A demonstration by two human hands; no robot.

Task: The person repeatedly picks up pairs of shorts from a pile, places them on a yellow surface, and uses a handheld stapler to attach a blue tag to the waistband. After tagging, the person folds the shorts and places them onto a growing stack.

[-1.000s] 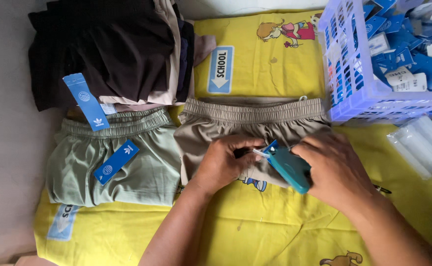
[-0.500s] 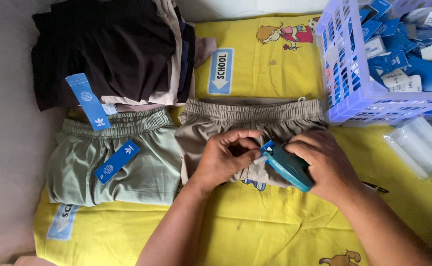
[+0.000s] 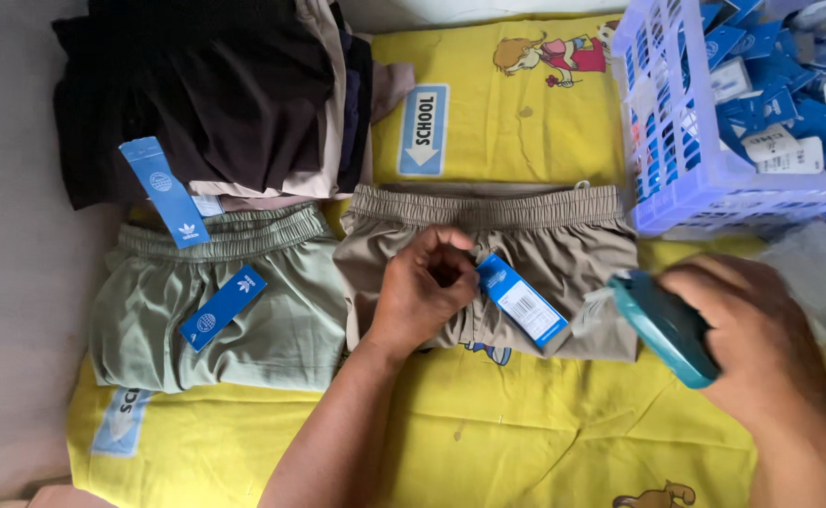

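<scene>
Folded tan shorts [image 3: 545, 245] lie on a yellow cartoon-print sheet [image 3: 526, 442]. A blue hang tag [image 3: 523, 301] now lies on the shorts' front. My left hand [image 3: 422, 296] rests curled on the shorts, its fingers pinching the fabric at the tag's upper end. My right hand [image 3: 761, 343] is off to the right, gripping a teal tagging gun [image 3: 662, 325] clear of the shorts. Folded pale green shorts [image 3: 215, 301] with their own blue tag [image 3: 223, 307] lie to the left.
A stack of dark and beige folded garments [image 3: 215, 94] with a blue tag sits at the upper left. A lilac plastic basket [image 3: 676, 160] holding several blue tags stands at the upper right. Clear plastic bags [image 3: 813, 273] lie below the basket.
My right hand has pulled the teal tagging gun away to the right. The blue tag is left lying on the tan shorts, with my left hand still on them.
</scene>
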